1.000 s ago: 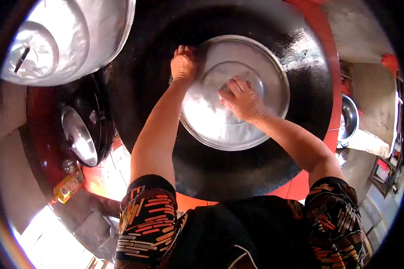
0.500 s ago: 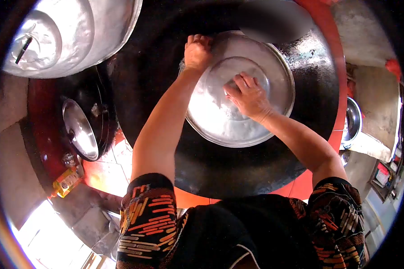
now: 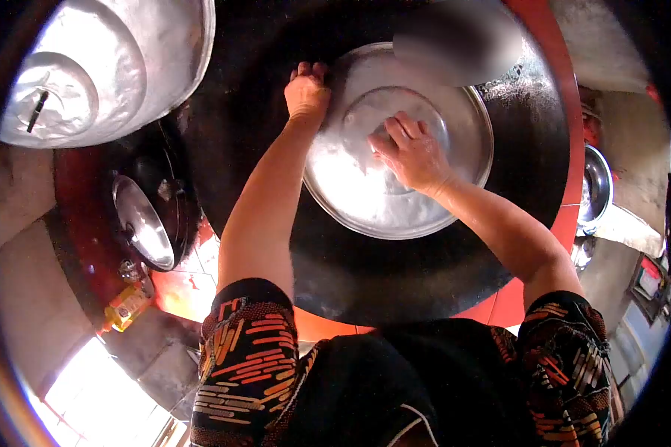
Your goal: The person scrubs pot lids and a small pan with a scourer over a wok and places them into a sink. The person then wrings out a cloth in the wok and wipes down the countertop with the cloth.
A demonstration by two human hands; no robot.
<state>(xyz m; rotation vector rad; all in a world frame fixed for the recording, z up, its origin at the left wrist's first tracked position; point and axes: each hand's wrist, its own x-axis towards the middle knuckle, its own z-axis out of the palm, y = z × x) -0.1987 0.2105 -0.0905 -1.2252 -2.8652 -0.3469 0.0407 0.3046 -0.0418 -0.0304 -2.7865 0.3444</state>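
A round, dented aluminium lid (image 3: 395, 220) lies inside a very large dark wok (image 3: 395, 276). My right hand (image 3: 414, 156) is closed over the middle of the lid, gripping its handle, which is mostly hidden under the fingers. Just beyond the lid's left edge, my left hand (image 3: 307, 93) is closed against the wok's dark inner wall. Whatever it holds is covered by the curled fingers.
Another big aluminium lid (image 3: 119, 59) with a black handle stands at upper left. Below it are a smaller pan lid (image 3: 143, 222) and a yellow bottle (image 3: 127, 305). A metal basin (image 3: 595, 188) sits at right, past the red tiled rim (image 3: 570, 186).
My left hand has moved left, off the lid's edge and further along the wok wall. My right hand stays at the lid's middle. The whole view has shifted slightly.
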